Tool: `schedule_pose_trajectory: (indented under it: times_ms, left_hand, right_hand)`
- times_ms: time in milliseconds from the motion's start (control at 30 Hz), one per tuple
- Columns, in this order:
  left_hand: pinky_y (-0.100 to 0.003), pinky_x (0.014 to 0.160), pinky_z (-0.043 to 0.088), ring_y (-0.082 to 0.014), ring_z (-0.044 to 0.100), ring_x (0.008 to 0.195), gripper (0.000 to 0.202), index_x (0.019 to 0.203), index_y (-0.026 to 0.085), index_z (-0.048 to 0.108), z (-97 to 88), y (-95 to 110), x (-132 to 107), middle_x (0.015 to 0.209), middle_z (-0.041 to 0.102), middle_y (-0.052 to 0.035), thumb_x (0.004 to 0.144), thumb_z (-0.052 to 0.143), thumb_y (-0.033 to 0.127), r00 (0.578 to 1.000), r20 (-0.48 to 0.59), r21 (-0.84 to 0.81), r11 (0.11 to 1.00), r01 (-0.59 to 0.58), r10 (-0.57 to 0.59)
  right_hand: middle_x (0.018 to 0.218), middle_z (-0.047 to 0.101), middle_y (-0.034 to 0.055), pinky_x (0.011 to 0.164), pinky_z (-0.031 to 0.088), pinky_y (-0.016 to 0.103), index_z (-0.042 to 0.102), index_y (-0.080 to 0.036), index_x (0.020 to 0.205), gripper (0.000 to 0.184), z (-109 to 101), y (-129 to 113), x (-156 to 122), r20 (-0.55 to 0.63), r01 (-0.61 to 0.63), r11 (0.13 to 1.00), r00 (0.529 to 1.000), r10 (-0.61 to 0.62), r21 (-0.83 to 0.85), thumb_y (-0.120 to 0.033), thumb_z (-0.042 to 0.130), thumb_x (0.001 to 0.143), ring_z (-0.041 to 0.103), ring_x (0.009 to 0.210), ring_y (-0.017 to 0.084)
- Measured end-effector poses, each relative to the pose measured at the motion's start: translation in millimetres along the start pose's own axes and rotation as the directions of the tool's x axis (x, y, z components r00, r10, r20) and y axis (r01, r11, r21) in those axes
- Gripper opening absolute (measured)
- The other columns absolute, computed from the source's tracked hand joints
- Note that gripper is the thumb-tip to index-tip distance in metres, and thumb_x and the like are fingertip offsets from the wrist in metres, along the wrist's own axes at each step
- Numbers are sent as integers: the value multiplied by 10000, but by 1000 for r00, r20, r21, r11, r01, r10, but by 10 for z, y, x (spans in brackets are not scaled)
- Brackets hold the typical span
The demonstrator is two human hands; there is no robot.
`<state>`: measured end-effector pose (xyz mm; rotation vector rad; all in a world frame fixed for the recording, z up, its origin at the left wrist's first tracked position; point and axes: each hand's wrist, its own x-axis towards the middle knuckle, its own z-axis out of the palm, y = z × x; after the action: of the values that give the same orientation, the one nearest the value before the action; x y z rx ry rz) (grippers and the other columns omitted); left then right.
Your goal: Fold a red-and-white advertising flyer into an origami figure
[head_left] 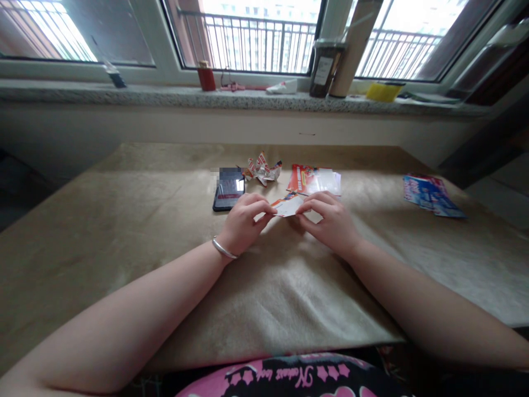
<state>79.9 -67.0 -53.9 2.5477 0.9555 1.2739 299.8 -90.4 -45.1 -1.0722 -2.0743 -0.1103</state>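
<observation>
Between my two hands is a small piece of folded paper [288,206], white with orange and dark printing along its far edge. My left hand [247,218] pinches its left end between thumb and fingers; a silver bangle circles that wrist. The right end is pinched by my right hand [329,220]. Just beyond my left hand lies a dark phone [228,193], its far part blurred out. Past my right hand rest a red printed packet [301,177] and a pale sheet [324,182]. A crumpled, torn wrapper [264,171] sits between the phone and the packet.
A beige cloth covers the table [124,220]. Several blue and red printed packets [433,194] lie at the right. Along the stone windowsill [157,96] stand a red container [206,77], a tall dark jar [324,69], a brown tube and a yellow object [383,91].
</observation>
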Motion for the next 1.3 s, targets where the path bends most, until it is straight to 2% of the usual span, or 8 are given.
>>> schedule_pose_trajectory:
  times_ms: [167,333,533,667,767,933,1067,1300]
  left_hand:
    - [-321,791,449,-157,554,821,49,822,189,648,5,13,4,855,611,-32,826,614,224,1000,-30,-10,1000,4,-5]
    - [-258,704,496,-156,549,886,151,952,180,642,23,-8,8,959,558,-57,810,606,218,977,-28,-132,969,207,-213]
    - [-187,511,436,-85,491,621,190,960,164,622,57,-59,5,831,514,-25,827,569,289,927,38,-283,885,369,-374]
    - [-190,496,426,-80,475,549,256,971,164,584,49,-42,10,677,510,16,862,503,380,892,159,-501,744,442,-424]
    - [-205,531,458,-87,521,578,290,880,159,578,47,-48,11,707,558,-1,839,526,441,874,144,-555,694,459,-463]
    - [-206,536,463,-97,550,611,172,846,163,559,82,-71,-5,742,596,-10,789,583,324,888,50,-498,759,419,-457]
    - [-197,516,466,-100,558,646,211,990,173,532,89,-48,-11,814,583,-9,786,544,224,909,-24,-420,829,368,-416]
    - [-216,621,469,-110,541,725,121,875,171,600,24,-22,0,799,558,-6,768,568,123,973,-101,-122,973,195,-208]
  right_hand:
    - [796,632,22,780,485,331,606,-242,724,80,-14,-19,2,16,23,1000,1000,-23,-9,-176,594,769,574,820,185]
    - [791,630,28,758,475,325,605,-230,721,75,-26,-18,9,-1,26,999,1000,-26,-25,-178,590,773,571,803,184]
    - [758,629,14,744,454,327,609,-233,718,84,-12,32,1,-24,10,998,1000,-11,-57,-180,585,779,565,773,179]
    - [749,629,17,728,458,320,612,-230,710,92,-7,52,-4,-31,0,999,1000,-2,-47,-176,587,779,564,772,182]
    - [769,637,20,742,466,326,629,-235,726,90,1,62,-9,-12,11,999,1000,-12,-38,-196,589,797,570,788,182]
    - [799,652,22,765,481,332,655,-245,762,92,18,75,-13,12,21,1000,1000,-21,2,-238,590,827,578,820,180]
    - [819,651,25,772,487,339,655,-244,772,88,24,89,-12,19,21,1000,1000,-21,-2,-245,588,829,579,823,183]
    - [866,661,32,789,485,351,661,-245,810,78,21,84,-9,-3,-6,1000,1000,6,18,-238,584,825,587,851,189]
